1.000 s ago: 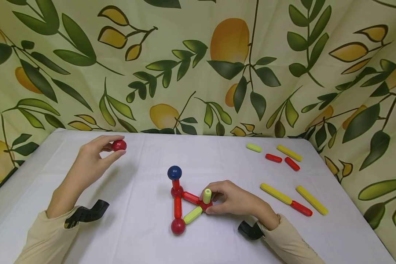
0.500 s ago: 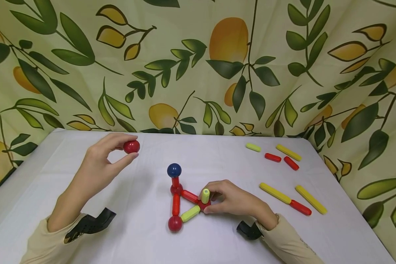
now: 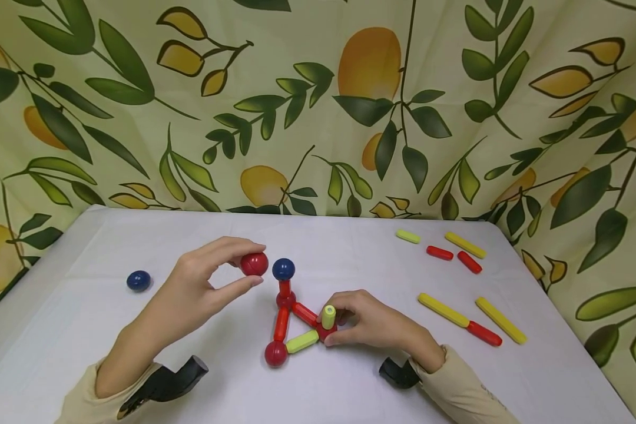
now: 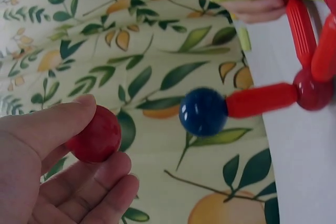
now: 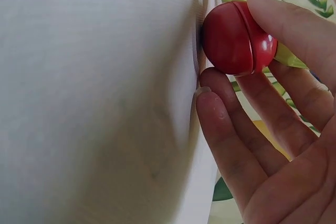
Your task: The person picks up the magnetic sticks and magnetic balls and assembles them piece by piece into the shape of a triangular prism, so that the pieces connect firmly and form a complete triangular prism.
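My left hand [image 3: 198, 291] pinches a red ball [image 3: 254, 264] between thumb and fingers, raised above the table just left of the blue ball [image 3: 283, 269]. That blue ball tops an upright red rod [image 3: 285, 287] in a triangle of rods and balls. Two red rods and a light green rod [image 3: 302, 341] join the triangle's red corner balls, one being the front ball [image 3: 275, 354]. At the right corner, my right hand [image 3: 368, 321] grips the red corner ball [image 5: 228, 38], from which a light green rod [image 3: 328, 317] stands up.
A loose blue ball [image 3: 138, 281] lies left of my left forearm. Toward the right are yellow rods [image 3: 500, 321], a yellow rod joined end to end with a red one [image 3: 484, 333], short red rods [image 3: 439, 253] and a light green rod [image 3: 407, 236]. A patterned curtain [image 3: 307, 118] hangs behind.
My left hand has moved right and nearer with the red ball, up to the blue-topped rod, uncovering the loose blue ball. The triangle has turned slightly; my right hand stays at its corner.
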Motion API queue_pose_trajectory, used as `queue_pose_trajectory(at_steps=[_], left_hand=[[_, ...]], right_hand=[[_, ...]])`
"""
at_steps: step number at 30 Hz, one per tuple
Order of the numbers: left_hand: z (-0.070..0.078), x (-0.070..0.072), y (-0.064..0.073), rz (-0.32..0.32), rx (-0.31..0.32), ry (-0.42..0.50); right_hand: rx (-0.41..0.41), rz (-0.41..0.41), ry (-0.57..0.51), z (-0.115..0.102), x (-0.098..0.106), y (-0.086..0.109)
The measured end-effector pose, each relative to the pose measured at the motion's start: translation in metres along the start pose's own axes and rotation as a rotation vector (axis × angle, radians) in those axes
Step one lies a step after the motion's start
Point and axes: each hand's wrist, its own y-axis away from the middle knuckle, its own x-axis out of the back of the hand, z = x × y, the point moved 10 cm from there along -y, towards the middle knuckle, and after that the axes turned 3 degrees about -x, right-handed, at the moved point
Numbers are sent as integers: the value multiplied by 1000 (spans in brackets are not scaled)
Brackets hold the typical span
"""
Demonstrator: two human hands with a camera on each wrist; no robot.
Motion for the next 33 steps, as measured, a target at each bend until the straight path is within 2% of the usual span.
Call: queue_pose_trajectory(at_steps=[9,14,24,29,33], left_hand=[[18,-32,3,-117,-42,126],[24,-52,4,-158,-61,172],[30,-80,8,-199,-66,222],[28,-90,10,-211,-61,265],[29,-95,11,-213,-83,265]], right_hand=[[3,-3,-18,-3,-4,-1],[11,14,-7,-5,-6,-1],[41,53,-6,-12,-10,-1],[50,60,-33,-15,-12,0],[49,61,-51,-15,-13,-1]])
